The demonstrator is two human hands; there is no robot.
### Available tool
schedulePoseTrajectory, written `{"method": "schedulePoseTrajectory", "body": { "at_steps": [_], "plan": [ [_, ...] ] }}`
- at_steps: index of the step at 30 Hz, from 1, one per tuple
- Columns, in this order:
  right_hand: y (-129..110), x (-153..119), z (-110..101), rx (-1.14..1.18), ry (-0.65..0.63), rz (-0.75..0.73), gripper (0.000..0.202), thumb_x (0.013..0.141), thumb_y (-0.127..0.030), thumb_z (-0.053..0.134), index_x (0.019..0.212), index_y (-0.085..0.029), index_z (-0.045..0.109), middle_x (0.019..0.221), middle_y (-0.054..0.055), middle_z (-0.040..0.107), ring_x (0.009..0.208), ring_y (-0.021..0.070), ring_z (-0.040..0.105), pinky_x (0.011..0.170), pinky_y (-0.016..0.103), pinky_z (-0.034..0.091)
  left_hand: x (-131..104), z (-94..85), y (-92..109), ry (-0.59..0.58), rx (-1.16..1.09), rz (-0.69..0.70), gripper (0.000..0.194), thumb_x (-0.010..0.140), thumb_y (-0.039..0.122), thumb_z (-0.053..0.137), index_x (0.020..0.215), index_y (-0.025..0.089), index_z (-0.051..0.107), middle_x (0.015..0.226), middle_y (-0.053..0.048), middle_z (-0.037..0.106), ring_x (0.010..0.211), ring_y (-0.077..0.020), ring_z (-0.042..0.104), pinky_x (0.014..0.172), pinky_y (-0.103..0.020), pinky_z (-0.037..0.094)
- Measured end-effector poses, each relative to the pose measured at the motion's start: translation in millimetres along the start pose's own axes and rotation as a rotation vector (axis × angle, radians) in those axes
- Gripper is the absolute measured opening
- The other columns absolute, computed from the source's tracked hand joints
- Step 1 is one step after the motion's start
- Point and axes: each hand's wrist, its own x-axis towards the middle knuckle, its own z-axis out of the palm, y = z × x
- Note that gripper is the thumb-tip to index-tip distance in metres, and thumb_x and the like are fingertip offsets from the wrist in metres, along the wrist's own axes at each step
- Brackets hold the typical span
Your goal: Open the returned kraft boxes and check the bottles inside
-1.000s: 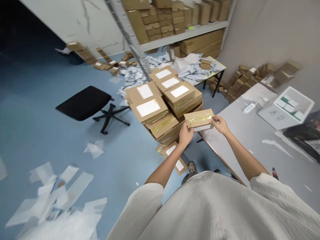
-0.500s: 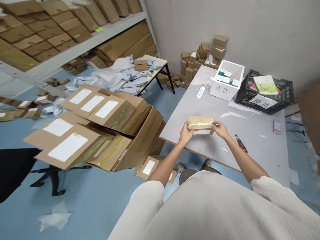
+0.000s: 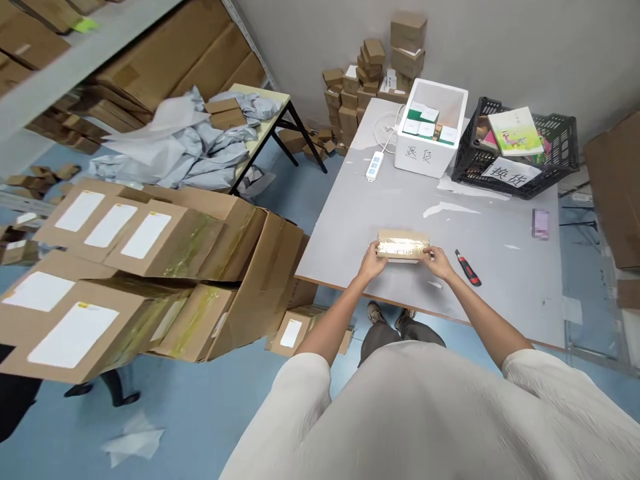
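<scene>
A small cardboard box (image 3: 403,245) with shiny clear tape along its upturned side is held between my two hands, above the near edge of the grey table (image 3: 350,220). My left hand (image 3: 372,261) grips its left end, and my right hand (image 3: 438,263) grips the right end. Both sets of fingers are closed on the cardboard. To the right of my right hand, a red and black box cutter (image 3: 468,268) lies on the tabletop.
At the table's back stand a white foam box (image 3: 425,157) and a black crate (image 3: 463,157) with books. A power strip (image 3: 375,166) lies nearby. Large taped cartons (image 3: 200,247) crowd my left side. Behind them, grey plastic bags (image 3: 185,147) cover a low table.
My view has turned to the right, so the cartons and shelf sit further left. The box in my hands has tipped, and the white label on its near side is now mostly hidden.
</scene>
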Motion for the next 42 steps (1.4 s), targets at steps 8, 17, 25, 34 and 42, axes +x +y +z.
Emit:
{"method": "schedulePoseTrajectory", "body": {
  "at_steps": [8, 17, 25, 34, 42],
  "plan": [
    [-60, -31, 37, -0.093, 0.097, -0.285, 0.039, 0.09, -0.037, 0.064, 0.126, -0.024, 0.069, 0.151, 0.016, 0.053, 0.152, 0.0348, 0.044, 0.128, 0.057, 0.036, -49, -45.4, -24, 0.102, 0.069, 0.095, 0.059, 0.093, 0.023, 0.063, 0.151, 0.021, 0.052, 0.16, -0.017, 0.053, 0.151, -0.034, 0.052, 0.128, -0.053, 0.041],
    [-98, -97, 152, -0.041, -0.365, -0.591, 0.038, 0.092, -0.033, 0.061, 0.128, -0.025, 0.07, 0.151, 0.015, 0.055, 0.147, 0.0317, 0.051, 0.12, 0.053, 0.046, -207, -88.1, -103, 0.489, 0.034, -0.15, 0.052, 0.093, 0.022, 0.063, 0.145, 0.021, 0.057, 0.147, -0.016, 0.062, 0.137, -0.0314, 0.061, 0.122, -0.052, 0.047],
    [-98, -171, 243, -0.129, -0.698, -0.588, 0.037, 0.092, -0.029, 0.062, 0.127, -0.025, 0.073, 0.137, 0.011, 0.067, 0.123, 0.0274, 0.066, 0.107, 0.045, 0.056, -363, -107.4, -169, 0.683, -0.063, -0.448, 0.055, 0.088, 0.021, 0.067, 0.142, 0.025, 0.059, 0.147, -0.014, 0.063, 0.139, -0.0333, 0.061, 0.122, -0.056, 0.048],
    [-67, -219, 350, -0.218, -0.787, -0.444, 0.036, 0.09, -0.024, 0.065, 0.125, -0.023, 0.076, 0.128, 0.012, 0.074, 0.115, 0.0265, 0.072, 0.11, 0.048, 0.056, -457, -100.9, -251, 0.714, -0.176, -0.606, 0.051, 0.09, 0.022, 0.064, 0.141, 0.021, 0.06, 0.148, -0.016, 0.064, 0.134, -0.0328, 0.065, 0.118, -0.052, 0.05],
    [28, -227, 455, -0.268, -0.765, -0.306, 0.038, 0.088, -0.023, 0.066, 0.125, -0.021, 0.076, 0.135, 0.012, 0.073, 0.115, 0.0254, 0.073, 0.112, 0.045, 0.056, -458, -61.0, -377, 0.612, -0.267, -0.686, 0.05, 0.091, 0.02, 0.064, 0.14, 0.019, 0.061, 0.149, -0.018, 0.065, 0.136, -0.0338, 0.065, 0.12, -0.053, 0.049]
  ]
}}
